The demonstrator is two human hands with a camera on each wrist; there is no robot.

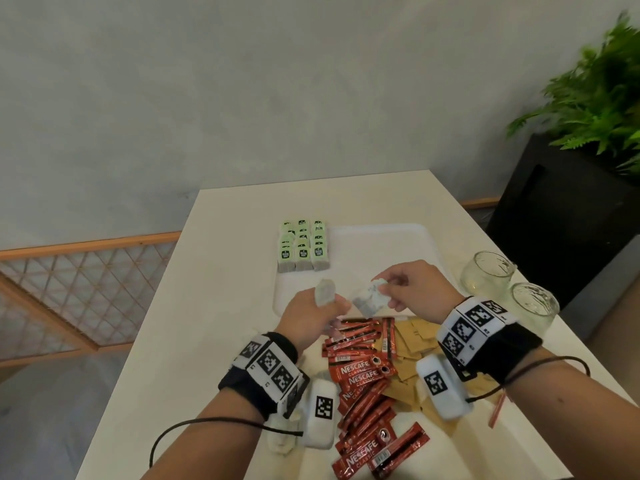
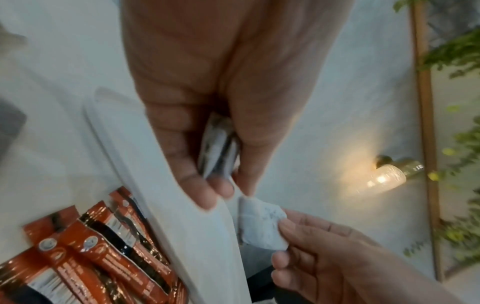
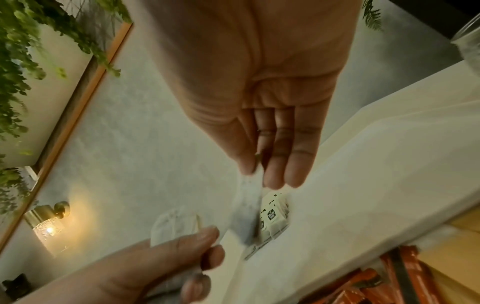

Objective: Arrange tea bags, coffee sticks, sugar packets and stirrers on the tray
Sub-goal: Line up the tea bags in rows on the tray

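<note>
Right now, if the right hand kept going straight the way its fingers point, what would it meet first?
Probably the left hand and its pale tea bags; the right hand, pinching a white tea bag, points at them, though depth is unclear.

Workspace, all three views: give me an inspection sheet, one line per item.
Surface: white table, white tray on it.
Job's things: tea bags in rows on the tray's far left corner; coffee sticks and brown sugar packets piled loose off the tray.
Clutter: two glass jars.
Grippers: left hand grips tea bags; right hand pinches one tea bag.
Cables: black wrist cables.
Surroundings: grey wall, potted plant, lattice screen.
</note>
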